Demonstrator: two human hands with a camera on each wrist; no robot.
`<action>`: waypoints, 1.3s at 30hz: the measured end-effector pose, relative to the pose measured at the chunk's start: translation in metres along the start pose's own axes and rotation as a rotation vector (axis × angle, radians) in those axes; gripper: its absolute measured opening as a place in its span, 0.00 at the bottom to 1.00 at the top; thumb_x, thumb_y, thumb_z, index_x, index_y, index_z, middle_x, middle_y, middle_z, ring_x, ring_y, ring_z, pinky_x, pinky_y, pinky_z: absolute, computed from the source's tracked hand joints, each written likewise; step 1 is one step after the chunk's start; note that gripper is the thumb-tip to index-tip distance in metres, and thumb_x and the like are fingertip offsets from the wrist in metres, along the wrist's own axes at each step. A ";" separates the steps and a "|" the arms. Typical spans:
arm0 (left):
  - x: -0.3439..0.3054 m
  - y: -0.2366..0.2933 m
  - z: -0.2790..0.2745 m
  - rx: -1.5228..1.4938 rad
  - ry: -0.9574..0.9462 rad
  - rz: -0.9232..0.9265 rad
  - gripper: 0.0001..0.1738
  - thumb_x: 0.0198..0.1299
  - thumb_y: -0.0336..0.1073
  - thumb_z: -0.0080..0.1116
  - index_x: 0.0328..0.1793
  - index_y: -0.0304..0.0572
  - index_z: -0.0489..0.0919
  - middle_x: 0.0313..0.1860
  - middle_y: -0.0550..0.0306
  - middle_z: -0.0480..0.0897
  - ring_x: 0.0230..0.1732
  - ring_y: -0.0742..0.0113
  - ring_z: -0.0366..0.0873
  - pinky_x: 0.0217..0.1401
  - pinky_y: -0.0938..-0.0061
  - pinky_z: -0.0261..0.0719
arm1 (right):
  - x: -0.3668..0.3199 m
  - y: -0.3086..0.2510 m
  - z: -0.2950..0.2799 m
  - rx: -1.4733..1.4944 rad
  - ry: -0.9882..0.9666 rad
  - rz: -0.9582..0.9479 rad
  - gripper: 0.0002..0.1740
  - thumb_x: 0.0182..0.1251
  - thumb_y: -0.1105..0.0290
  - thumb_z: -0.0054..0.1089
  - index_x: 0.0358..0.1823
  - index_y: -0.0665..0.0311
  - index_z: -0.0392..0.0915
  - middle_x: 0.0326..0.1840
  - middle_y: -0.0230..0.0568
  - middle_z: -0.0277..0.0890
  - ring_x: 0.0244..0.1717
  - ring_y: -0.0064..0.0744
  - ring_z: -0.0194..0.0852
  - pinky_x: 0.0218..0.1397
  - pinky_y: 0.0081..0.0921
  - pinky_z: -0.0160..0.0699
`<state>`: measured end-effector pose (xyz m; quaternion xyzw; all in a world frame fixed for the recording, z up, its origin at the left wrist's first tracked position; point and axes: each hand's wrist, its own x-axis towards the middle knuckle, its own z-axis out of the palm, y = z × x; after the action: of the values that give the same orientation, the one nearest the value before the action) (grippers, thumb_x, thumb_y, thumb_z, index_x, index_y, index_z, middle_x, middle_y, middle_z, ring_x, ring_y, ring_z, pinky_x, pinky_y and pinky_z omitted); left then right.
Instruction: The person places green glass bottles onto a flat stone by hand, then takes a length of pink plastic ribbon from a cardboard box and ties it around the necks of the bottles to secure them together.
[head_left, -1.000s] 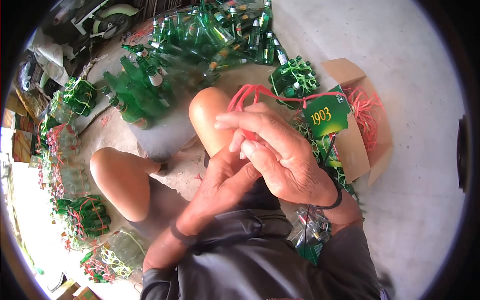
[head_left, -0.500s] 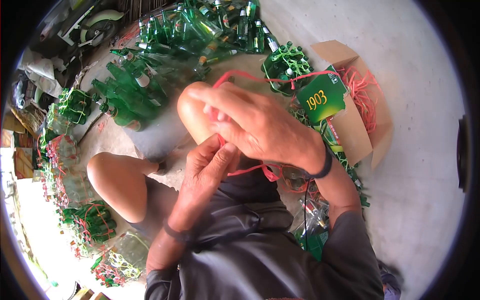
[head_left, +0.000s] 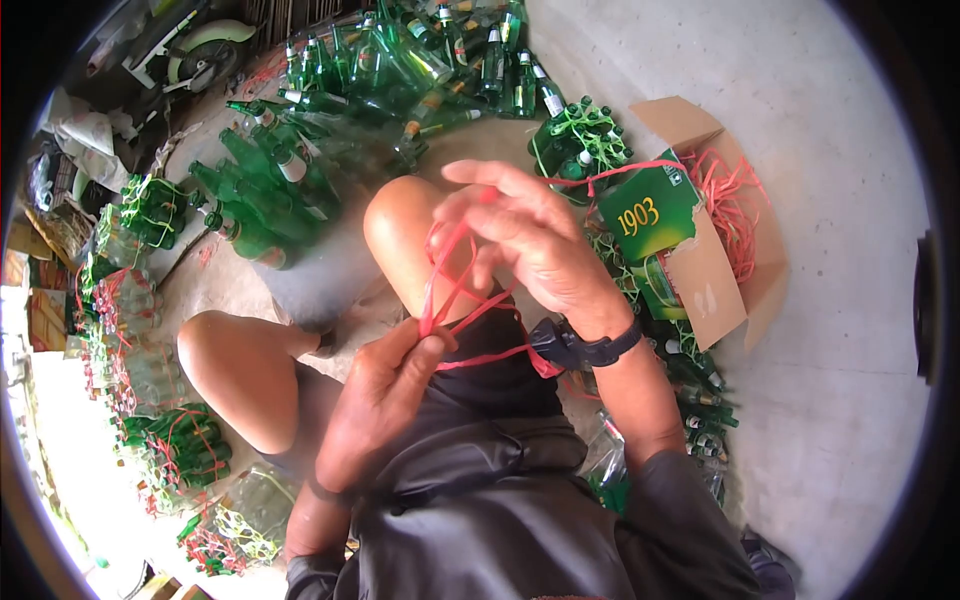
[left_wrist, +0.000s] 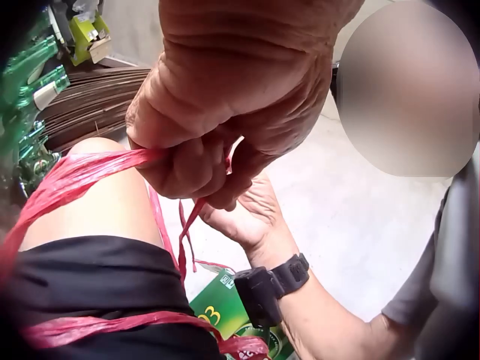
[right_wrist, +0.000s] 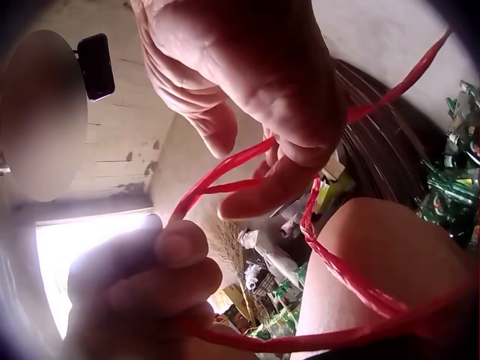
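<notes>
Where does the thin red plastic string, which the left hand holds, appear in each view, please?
Head: red plastic string at centre, between the left hand and right hand.
Left wrist: from the left hand toward the left edge; another strand lower down.
Right wrist: around the centre, with another strand along the bottom.
Shared landmark: the bare, rounded knee.

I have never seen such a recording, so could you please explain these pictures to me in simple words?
There is no machine: a person works with two bare hands. The wide round picture comes from a head-worn camera looking down; the other two are taken from the left and right wrists. The left hand pinches a thin, red, plastic-looking ribbon; it also runs among the fingers of the right hand. On the pale grey floor are many green glass bottles and an open brown cardboard box with more red ribbon inside.
</notes>
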<state>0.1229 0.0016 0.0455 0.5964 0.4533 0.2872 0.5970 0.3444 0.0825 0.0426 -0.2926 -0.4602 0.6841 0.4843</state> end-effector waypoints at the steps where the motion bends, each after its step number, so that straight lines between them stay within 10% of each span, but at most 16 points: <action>1: -0.005 -0.002 -0.005 -0.021 0.043 -0.012 0.16 0.80 0.41 0.52 0.48 0.33 0.81 0.30 0.69 0.72 0.33 0.81 0.64 0.36 0.82 0.66 | -0.003 -0.004 -0.005 0.026 0.043 0.002 0.24 0.80 0.69 0.55 0.73 0.65 0.69 0.55 0.44 0.81 0.54 0.35 0.84 0.48 0.31 0.89; 8: -0.030 -0.036 -0.049 -0.428 0.534 0.017 0.17 0.79 0.41 0.52 0.40 0.38 0.81 0.19 0.76 0.62 0.18 0.86 0.49 0.20 0.82 0.45 | -0.019 -0.004 -0.051 0.302 0.375 -0.215 0.21 0.76 0.71 0.61 0.67 0.63 0.72 0.49 0.37 0.81 0.51 0.39 0.85 0.56 0.42 0.87; 10: -0.034 -0.043 -0.066 -0.621 0.567 0.028 0.14 0.76 0.40 0.56 0.39 0.40 0.82 0.26 0.73 0.76 0.22 0.87 0.60 0.24 0.86 0.53 | -0.021 -0.002 -0.064 0.309 0.424 -0.254 0.22 0.75 0.70 0.62 0.67 0.61 0.72 0.48 0.36 0.81 0.50 0.37 0.84 0.56 0.44 0.86; 16: -0.027 -0.049 -0.074 -0.818 0.862 -0.037 0.11 0.78 0.41 0.52 0.43 0.46 0.78 0.23 0.74 0.68 0.19 0.84 0.56 0.22 0.85 0.51 | -0.031 -0.008 -0.075 0.103 0.561 -0.400 0.18 0.77 0.69 0.58 0.64 0.64 0.78 0.45 0.33 0.79 0.43 0.29 0.79 0.52 0.41 0.86; 22: -0.007 -0.050 -0.071 -0.993 0.684 0.080 0.08 0.79 0.37 0.49 0.47 0.44 0.76 0.22 0.75 0.60 0.17 0.84 0.52 0.18 0.82 0.47 | -0.035 -0.002 -0.053 -0.104 0.607 -0.373 0.16 0.80 0.65 0.53 0.59 0.67 0.79 0.33 0.31 0.75 0.33 0.21 0.75 0.38 0.23 0.78; 26: 0.017 -0.024 -0.021 -0.598 0.591 0.123 0.11 0.79 0.36 0.51 0.54 0.39 0.81 0.31 0.63 0.82 0.20 0.85 0.58 0.22 0.86 0.54 | -0.026 0.022 -0.017 -0.659 0.509 -0.376 0.16 0.84 0.68 0.44 0.60 0.68 0.77 0.30 0.30 0.72 0.31 0.20 0.68 0.38 0.20 0.72; 33: 0.052 0.003 0.030 -0.454 0.240 0.125 0.15 0.81 0.36 0.48 0.61 0.38 0.81 0.20 0.72 0.67 0.18 0.84 0.59 0.21 0.83 0.57 | -0.027 0.032 0.023 -0.874 0.416 -0.445 0.11 0.80 0.76 0.48 0.56 0.68 0.76 0.40 0.48 0.81 0.34 0.45 0.78 0.40 0.35 0.76; 39: 0.061 -0.014 0.039 -0.569 0.213 0.059 0.14 0.80 0.34 0.49 0.64 0.35 0.78 0.23 0.68 0.73 0.19 0.84 0.63 0.20 0.84 0.59 | -0.028 0.026 0.022 -1.156 0.395 -0.650 0.11 0.74 0.76 0.55 0.55 0.67 0.76 0.43 0.43 0.81 0.42 0.45 0.75 0.49 0.42 0.72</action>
<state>0.1807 0.0356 0.0154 0.3847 0.3974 0.4807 0.6805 0.3255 0.0463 0.0267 -0.4702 -0.7183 0.0832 0.5059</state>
